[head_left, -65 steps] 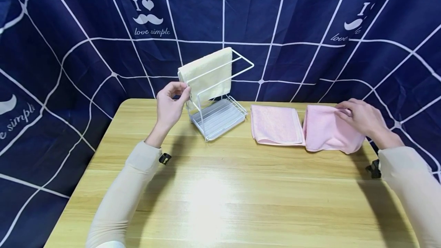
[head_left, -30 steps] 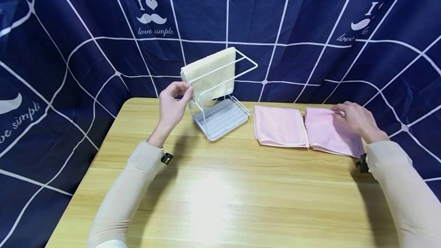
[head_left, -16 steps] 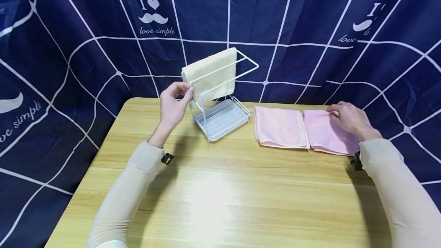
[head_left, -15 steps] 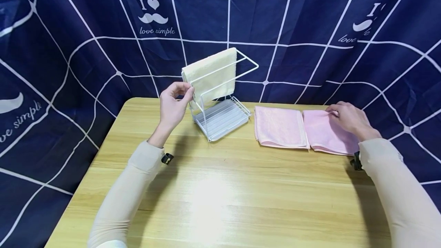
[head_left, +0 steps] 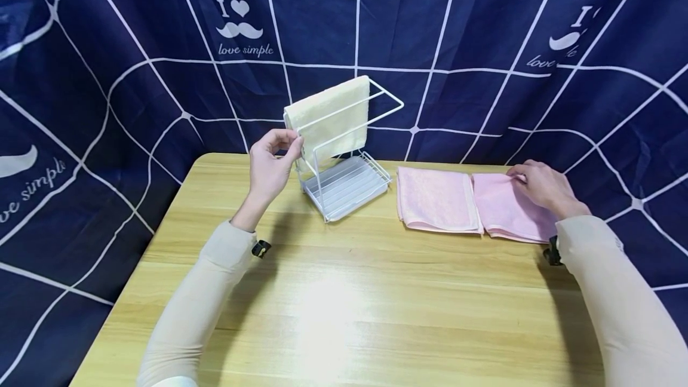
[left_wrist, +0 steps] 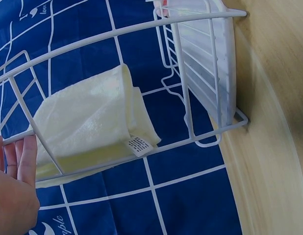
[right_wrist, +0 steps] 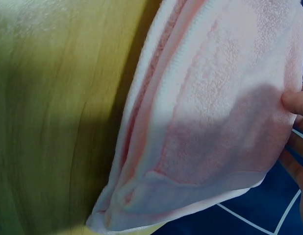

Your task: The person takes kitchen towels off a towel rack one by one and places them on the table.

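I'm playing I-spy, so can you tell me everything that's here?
Rack: one, white, on table
Tray: one, pale grey, rack's base
Hung cloth: one, pale yellow, on rack
Label: one, white, on that cloth
Folded cloths: two, pink, right of rack
Table: one, yellowish wood, underneath
Backdrop: one or more, navy and white, behind
Sleeves: two, pale, over table
Wrist gadgets: two, black, by sleeves
Left grip: one, bare, pinching rack
Right grip: one, bare, pinching the right folded cloth
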Demonstrator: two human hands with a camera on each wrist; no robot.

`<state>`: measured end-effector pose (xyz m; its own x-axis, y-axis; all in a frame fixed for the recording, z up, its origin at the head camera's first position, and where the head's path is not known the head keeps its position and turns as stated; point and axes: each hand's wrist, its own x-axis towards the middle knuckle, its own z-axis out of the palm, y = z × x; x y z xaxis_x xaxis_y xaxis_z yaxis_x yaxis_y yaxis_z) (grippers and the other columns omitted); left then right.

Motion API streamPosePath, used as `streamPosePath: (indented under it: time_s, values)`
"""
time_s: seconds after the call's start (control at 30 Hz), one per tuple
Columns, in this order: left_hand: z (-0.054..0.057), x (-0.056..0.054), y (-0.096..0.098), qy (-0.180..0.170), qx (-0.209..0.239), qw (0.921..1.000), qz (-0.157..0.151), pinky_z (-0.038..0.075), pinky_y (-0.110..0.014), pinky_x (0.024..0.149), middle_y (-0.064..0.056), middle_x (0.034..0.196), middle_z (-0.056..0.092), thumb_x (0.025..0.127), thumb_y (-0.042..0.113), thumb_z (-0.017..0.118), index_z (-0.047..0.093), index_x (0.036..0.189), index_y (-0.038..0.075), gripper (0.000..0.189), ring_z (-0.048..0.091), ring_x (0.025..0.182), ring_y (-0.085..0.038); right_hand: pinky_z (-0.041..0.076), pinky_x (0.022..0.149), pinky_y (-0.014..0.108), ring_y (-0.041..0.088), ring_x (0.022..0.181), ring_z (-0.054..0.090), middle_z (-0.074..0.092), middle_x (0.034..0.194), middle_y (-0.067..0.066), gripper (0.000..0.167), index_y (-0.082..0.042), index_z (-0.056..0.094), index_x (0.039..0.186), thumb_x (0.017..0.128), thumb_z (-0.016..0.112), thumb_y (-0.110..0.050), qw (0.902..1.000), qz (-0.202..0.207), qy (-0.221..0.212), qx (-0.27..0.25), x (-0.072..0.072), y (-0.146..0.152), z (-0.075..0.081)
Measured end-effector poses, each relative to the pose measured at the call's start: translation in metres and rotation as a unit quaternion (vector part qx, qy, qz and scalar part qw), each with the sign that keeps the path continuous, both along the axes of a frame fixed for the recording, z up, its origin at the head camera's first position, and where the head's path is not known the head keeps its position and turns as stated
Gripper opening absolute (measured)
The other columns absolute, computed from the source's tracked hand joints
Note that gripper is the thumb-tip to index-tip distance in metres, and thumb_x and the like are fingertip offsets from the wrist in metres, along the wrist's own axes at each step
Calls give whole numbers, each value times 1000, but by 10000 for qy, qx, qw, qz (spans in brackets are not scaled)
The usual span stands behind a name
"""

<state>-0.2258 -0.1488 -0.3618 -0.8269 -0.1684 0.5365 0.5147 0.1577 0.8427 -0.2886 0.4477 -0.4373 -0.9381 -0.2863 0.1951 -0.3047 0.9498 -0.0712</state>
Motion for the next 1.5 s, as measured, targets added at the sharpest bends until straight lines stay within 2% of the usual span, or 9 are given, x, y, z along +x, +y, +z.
streamPosePath:
  time_s: [0.33, 0.63, 0.9, 1.1, 1.3, 1.5]
  values:
    - [1, 2, 2, -12, 28, 10000, -24, 59, -10, 62, 20, 75, 66, 96, 1, 73, 70, 97, -7, 9, 65, 68, 2, 55, 78, 67, 44, 102, 67, 69, 112, 25, 20, -6, 74, 112, 95, 64, -6, 9999, -65, -155, 31, 1, 3, -3]
    - [1, 3, 3, -28, 60, 10000, -24, 59, -10, 62, 20, 75, 66, 94, -1, 74, 71, 97, -8, 8, 65, 68, 3, 55, 74, 67, 44, 99, 67, 69, 111, 24, 18, -8, 74, 112, 96, 68, -9, 9998, -138, -110, -29, 6, 5, -1]
    - [2, 3, 2, -11, 18, 10000, 17, 58, -10, 61, 21, 75, 66, 95, 2, 75, 71, 96, -5, 8, 65, 68, 3, 54, 77, 68, 47, 103, 66, 68, 114, 25, 22, -6, 73, 117, 96, 71, -14, 9998, -153, 95, -79, 10, 0, 11]
    - [2, 3, 1, 47, -50, 10000, 14, 57, -9, 60, 24, 75, 66, 95, 2, 74, 70, 99, -8, 11, 64, 69, 6, 53, 79, 64, 49, 105, 65, 69, 112, 24, 23, -5, 74, 114, 92, 75, -12, 9985, 69, 475, -262, 15, -6, 22]
    - [1, 2, 0, 31, -32, 10000, 51, 57, -10, 60, 21, 76, 67, 95, 2, 75, 71, 97, -4, 8, 65, 69, 5, 53, 81, 64, 50, 104, 65, 70, 109, 26, 23, -3, 75, 111, 90, 76, -12, 9951, 396, 848, -320, 18, -14, 35]
    - [2, 2, 0, 45, -53, 10000, 26, 57, -10, 60, 21, 76, 66, 95, 0, 74, 71, 97, -5, 7, 65, 69, 5, 53, 81, 64, 48, 107, 65, 70, 112, 25, 24, -6, 76, 114, 92, 76, -14, 9939, 472, 954, -296, 19, -26, 49]
